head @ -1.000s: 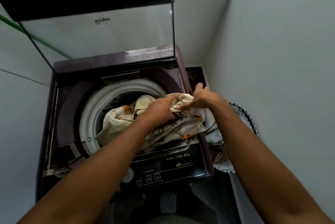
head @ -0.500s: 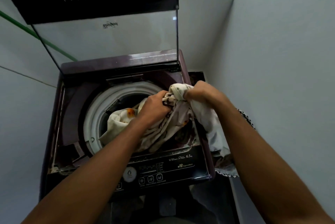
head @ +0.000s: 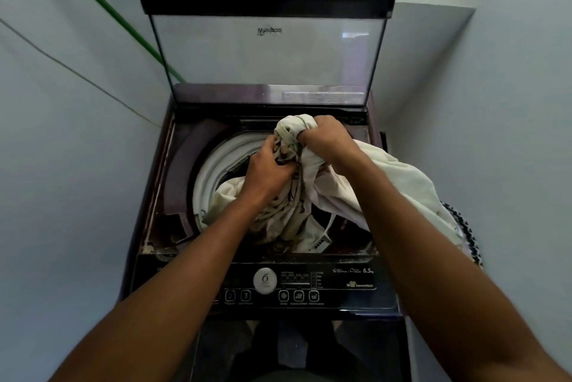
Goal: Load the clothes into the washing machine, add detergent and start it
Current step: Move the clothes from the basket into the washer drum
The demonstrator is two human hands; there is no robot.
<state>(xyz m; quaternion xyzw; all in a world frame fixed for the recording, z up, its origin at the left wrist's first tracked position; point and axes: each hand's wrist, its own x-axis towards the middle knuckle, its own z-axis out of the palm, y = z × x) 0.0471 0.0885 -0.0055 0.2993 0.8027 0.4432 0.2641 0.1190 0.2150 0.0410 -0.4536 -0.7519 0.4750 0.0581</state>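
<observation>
Nearest to me lay the washing machine's control panel (head: pixel 325 284), dark, with a round white dial (head: pixel 265 280) and a row of small buttons (head: pixel 297 296) below it. My two forearms reached over that panel toward the open top of the washing machine (head: pixel 148 220). My left hand (head: pixel 266 176) had its fingers curled tight into a bunch of cream patterned cloth (head: pixel 288 211), holding it over the white rim of the drum (head: pixel 205 174). Part of that cloth hung down inside the drum, and a white care label (head: pixel 320 242) showed on it near the front edge. My right hand (head: pixel 325 138), a little farther off, gripped the top of the same bundle, with a knot of fabric sticking up above my fingers. From that hand a pale length of cloth trailed off to the right, over the machine's side, toward a basket (head: pixel 464 230) with a dark-and-white woven rim standing beside the machine. Beyond my hands the glass lid (head: pixel 266 56) stood upright, open. A green hose (head: pixel 105 7) ran slantwise along the left wall (head: pixel 62 134).
</observation>
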